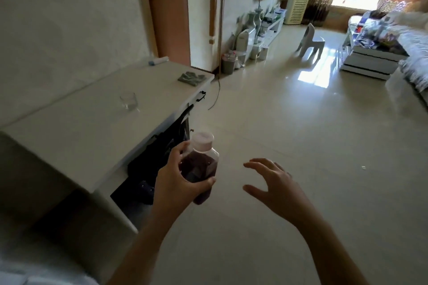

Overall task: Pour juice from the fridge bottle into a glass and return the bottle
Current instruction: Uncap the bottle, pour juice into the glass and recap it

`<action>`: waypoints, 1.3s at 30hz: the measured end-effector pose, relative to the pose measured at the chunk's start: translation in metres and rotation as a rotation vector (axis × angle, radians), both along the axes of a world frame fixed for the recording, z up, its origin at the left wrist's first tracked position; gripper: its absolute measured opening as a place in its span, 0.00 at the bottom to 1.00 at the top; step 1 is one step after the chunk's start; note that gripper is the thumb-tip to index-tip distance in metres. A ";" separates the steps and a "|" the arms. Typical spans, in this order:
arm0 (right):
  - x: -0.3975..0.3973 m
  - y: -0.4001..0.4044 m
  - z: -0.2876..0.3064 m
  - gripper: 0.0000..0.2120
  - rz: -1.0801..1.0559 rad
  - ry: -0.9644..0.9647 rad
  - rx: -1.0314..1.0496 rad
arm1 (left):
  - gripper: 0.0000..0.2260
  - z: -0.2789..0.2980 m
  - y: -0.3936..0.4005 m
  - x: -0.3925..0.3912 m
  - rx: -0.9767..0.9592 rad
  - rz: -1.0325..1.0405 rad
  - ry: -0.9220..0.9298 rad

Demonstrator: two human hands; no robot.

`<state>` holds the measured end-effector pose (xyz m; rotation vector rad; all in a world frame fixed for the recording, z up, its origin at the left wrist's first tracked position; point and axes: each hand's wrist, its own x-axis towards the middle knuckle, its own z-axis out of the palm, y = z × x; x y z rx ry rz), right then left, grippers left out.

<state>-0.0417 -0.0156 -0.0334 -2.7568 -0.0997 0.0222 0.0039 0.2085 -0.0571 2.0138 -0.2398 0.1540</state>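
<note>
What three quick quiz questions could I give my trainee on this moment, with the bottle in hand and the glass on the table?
1. True or false: the cap is already off the bottle.
2. Which hand grips the bottle? A) the left hand B) the right hand C) both
3. Fill in: the glass stands on the ____, and it looks ____ of juice.

Key:
1. False; the pale cap sits on the neck.
2. A; the right hand hovers beside it with fingers spread, holding nothing.
3. table; empty. A grey cloth lies further along the same top.
</note>
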 end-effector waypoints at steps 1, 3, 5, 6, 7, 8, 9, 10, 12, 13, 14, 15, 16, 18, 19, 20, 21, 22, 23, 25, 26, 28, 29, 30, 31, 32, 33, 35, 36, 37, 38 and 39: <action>0.019 -0.006 -0.001 0.25 0.024 0.005 0.001 | 0.41 -0.001 -0.004 0.013 -0.007 0.036 0.005; 0.058 -0.018 -0.003 0.25 0.072 0.018 0.001 | 0.40 -0.004 -0.010 0.042 -0.016 0.101 0.020; 0.100 -0.029 -0.007 0.26 0.117 0.025 -0.004 | 0.38 -0.011 -0.014 0.072 -0.020 0.163 0.022; 0.122 -0.033 -0.009 0.26 0.139 0.025 -0.011 | 0.38 -0.015 -0.016 0.088 -0.019 0.194 0.014; 0.144 -0.038 -0.011 0.26 0.156 0.025 -0.018 | 0.38 -0.018 -0.018 0.105 -0.016 0.222 0.007; 0.166 -0.042 -0.012 0.25 0.172 0.020 -0.026 | 0.38 -0.022 -0.021 0.123 -0.014 0.247 0.002; 0.187 -0.045 -0.011 0.25 0.188 0.018 -0.032 | 0.38 -0.025 -0.024 0.141 -0.011 0.269 -0.003; 0.207 -0.048 -0.009 0.25 0.205 0.023 -0.037 | 0.38 -0.027 -0.028 0.159 -0.008 0.287 -0.003; 0.245 -0.054 -0.004 0.25 0.249 0.032 -0.049 | 0.38 -0.028 -0.037 0.195 -0.005 0.309 -0.006; 0.262 -0.058 0.000 0.25 0.275 0.039 -0.061 | 0.38 -0.027 -0.043 0.212 -0.002 0.312 -0.007; 0.279 -0.062 0.003 0.25 0.294 0.045 -0.069 | 0.38 -0.026 -0.048 0.228 0.004 0.317 -0.009; 0.296 -0.067 0.006 0.25 0.307 0.042 -0.068 | 0.37 -0.024 -0.054 0.243 0.006 0.326 -0.019; 0.313 -0.071 0.008 0.25 0.317 0.030 -0.062 | 0.37 -0.022 -0.060 0.259 0.007 0.341 -0.028; 0.349 -0.078 0.010 0.24 0.340 0.018 -0.047 | 0.38 -0.019 -0.068 0.286 0.017 0.377 -0.028; 0.368 -0.079 0.009 0.24 0.358 0.017 -0.042 | 0.39 -0.018 -0.070 0.298 0.019 0.396 -0.024; 0.388 -0.079 0.008 0.23 0.385 0.016 -0.041 | 0.40 -0.018 -0.071 0.310 0.018 0.416 -0.020; 0.407 -0.077 0.006 0.23 0.419 0.017 -0.043 | 0.40 -0.019 -0.071 0.322 0.021 0.438 -0.018; 0.428 -0.073 0.003 0.23 0.461 0.020 -0.045 | 0.40 -0.020 -0.070 0.333 0.025 0.464 -0.016; 0.449 -0.068 0.000 0.23 0.509 0.024 -0.047 | 0.40 -0.022 -0.069 0.344 0.030 0.498 -0.015; 0.489 -0.056 -0.004 0.22 0.611 0.029 -0.059 | 0.40 -0.024 -0.067 0.362 0.037 0.589 -0.017; 0.509 -0.049 -0.005 0.22 0.657 0.031 -0.060 | 0.40 -0.025 -0.066 0.369 0.041 0.640 -0.019; 0.545 -0.032 -0.006 0.21 0.749 0.030 -0.046 | 0.39 -0.026 -0.062 0.381 0.041 0.730 -0.012; 0.560 -0.023 -0.005 0.20 0.796 0.029 -0.039 | 0.39 -0.025 -0.059 0.385 0.044 0.768 -0.009; 0.574 -0.012 -0.004 0.20 0.844 0.029 -0.032 | 0.39 -0.024 -0.056 0.389 0.056 0.807 -0.007; 0.587 0.000 -0.003 0.20 0.892 0.026 -0.023 | 0.39 -0.022 -0.051 0.392 0.069 0.848 -0.004; 0.599 0.014 -0.002 0.20 0.939 0.022 -0.014 | 0.39 -0.021 -0.047 0.394 0.081 0.888 0.002; 0.609 0.029 0.000 0.20 0.984 0.021 -0.010 | 0.39 -0.021 -0.042 0.397 0.092 0.928 0.010; 0.623 0.060 0.003 0.21 1.078 0.015 -0.018 | 0.39 -0.020 -0.032 0.402 0.119 1.013 0.024; 0.628 0.076 0.005 0.22 1.121 0.006 -0.017 | 0.39 -0.021 -0.025 0.405 0.136 1.051 0.030; 0.632 0.092 0.007 0.22 1.158 -0.004 -0.003 | 0.39 -0.022 -0.018 0.408 0.149 1.080 0.038; 0.636 0.108 0.010 0.23 1.191 -0.009 0.025 | 0.40 -0.023 -0.010 0.412 0.153 1.105 0.049; 0.638 0.122 0.013 0.24 1.219 -0.008 0.060 | 0.40 -0.025 -0.002 0.415 0.150 1.128 0.060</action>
